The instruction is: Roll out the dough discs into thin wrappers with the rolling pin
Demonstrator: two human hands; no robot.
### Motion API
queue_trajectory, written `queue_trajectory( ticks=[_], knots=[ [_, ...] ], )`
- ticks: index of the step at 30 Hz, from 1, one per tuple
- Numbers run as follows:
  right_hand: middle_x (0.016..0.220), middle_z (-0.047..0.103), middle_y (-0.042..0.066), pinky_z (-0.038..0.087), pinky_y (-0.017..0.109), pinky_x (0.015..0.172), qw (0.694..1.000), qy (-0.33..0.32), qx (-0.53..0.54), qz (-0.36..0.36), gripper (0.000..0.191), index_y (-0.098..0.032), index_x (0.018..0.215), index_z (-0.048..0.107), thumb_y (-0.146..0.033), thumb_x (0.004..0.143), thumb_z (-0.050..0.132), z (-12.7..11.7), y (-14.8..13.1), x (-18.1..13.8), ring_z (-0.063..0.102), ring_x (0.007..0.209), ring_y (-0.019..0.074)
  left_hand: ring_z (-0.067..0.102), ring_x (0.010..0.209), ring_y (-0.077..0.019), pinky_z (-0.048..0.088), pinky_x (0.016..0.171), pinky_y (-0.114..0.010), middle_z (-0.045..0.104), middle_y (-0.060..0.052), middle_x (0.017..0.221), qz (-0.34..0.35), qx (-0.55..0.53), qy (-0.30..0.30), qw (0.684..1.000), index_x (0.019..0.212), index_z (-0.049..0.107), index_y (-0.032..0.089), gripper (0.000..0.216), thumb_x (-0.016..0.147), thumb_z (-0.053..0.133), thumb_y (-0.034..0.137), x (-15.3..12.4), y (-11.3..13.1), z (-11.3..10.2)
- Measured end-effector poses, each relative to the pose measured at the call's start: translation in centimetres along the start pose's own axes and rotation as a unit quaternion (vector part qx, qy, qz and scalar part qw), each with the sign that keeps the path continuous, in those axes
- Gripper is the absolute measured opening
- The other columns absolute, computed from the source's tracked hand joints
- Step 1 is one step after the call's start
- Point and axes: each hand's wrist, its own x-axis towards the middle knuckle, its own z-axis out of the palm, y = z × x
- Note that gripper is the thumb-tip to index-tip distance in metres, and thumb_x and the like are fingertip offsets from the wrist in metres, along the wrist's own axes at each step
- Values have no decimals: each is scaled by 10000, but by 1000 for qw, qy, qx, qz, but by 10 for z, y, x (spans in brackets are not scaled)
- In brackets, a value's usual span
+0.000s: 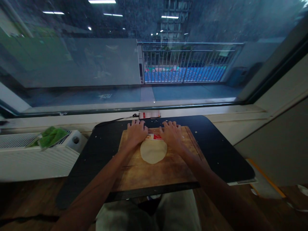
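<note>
A round, flat sheet of pale dough (153, 152) lies on a wooden cutting board (156, 178). Just beyond it, a brown bar that looks like a rolling pin (154, 130) spans the gap between my hands, mostly hidden by them. My left hand (136, 132) is curled over its left part, fingers pointing away from me. Over its right part bends my right hand (172, 133) in the same way. Between the hands, a red and white label (154, 137) shows at the dough's far edge; whether it is on the board cannot be told.
The board rests on a black table (218, 154) dotted with small white bits. A red and white packet (149, 114) and a dark cable lie by the window sill. To the left, a green cloth (51, 138) sits on a white radiator (36, 163).
</note>
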Motion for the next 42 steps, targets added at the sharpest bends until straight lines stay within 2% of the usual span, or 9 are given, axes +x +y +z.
queue_trajectory(
  ticks=[7,13,18,23,29,33,42],
  knots=[
    [1406,730,197,454,509,1066,1000,11,3,-4,426,-175,1403,704,-404,1132,469,3,0,-1,598,1317,371,610,1380,-394,494,1139,-584,721,-192,1467,4,13,5,1000,1361,740,174,441,1088,424,313,-6,0,-3],
    [1420,723,202,456,511,1098,1000,-13,17,16,419,-162,1415,686,-397,1133,484,1,1,11,593,1358,369,593,1434,-378,489,1179,-561,706,-173,1521,-6,-3,-9,1000,1408,725,188,456,1078,429,299,10,2,-4],
    [1445,704,214,462,523,1107,999,-26,34,21,426,-156,1418,673,-400,1134,470,3,3,26,582,1380,373,609,1418,-365,515,1171,-525,704,-200,1502,-5,-7,-41,999,1384,727,160,456,1080,416,297,26,3,-5],
    [1432,714,215,462,526,1121,999,-9,37,13,409,-149,1402,679,-359,1123,466,9,6,37,587,1379,368,608,1409,-380,529,1154,-525,702,-222,1484,-2,-15,-40,999,1367,738,150,452,1080,427,309,35,2,-3],
    [1443,706,217,457,553,1119,998,-53,28,18,429,-177,1415,692,-404,1131,465,4,4,26,584,1372,382,592,1430,-394,495,1184,-581,690,-205,1520,3,-21,-56,998,1396,740,184,463,1079,428,312,23,2,-6],
    [1453,690,223,453,547,1117,999,-36,-2,3,441,-173,1434,692,-375,1138,436,3,2,15,573,1375,383,555,1463,-413,488,1176,-619,656,-207,1561,12,6,-43,999,1435,715,191,485,1085,405,321,13,2,-7],
    [1469,690,222,461,516,1095,999,-27,-24,-20,435,-179,1458,693,-330,1121,462,1,1,-1,582,1346,370,569,1434,-406,498,1154,-603,649,-228,1523,20,29,-52,998,1451,688,190,472,1105,396,323,-4,3,-11]
  ],
)
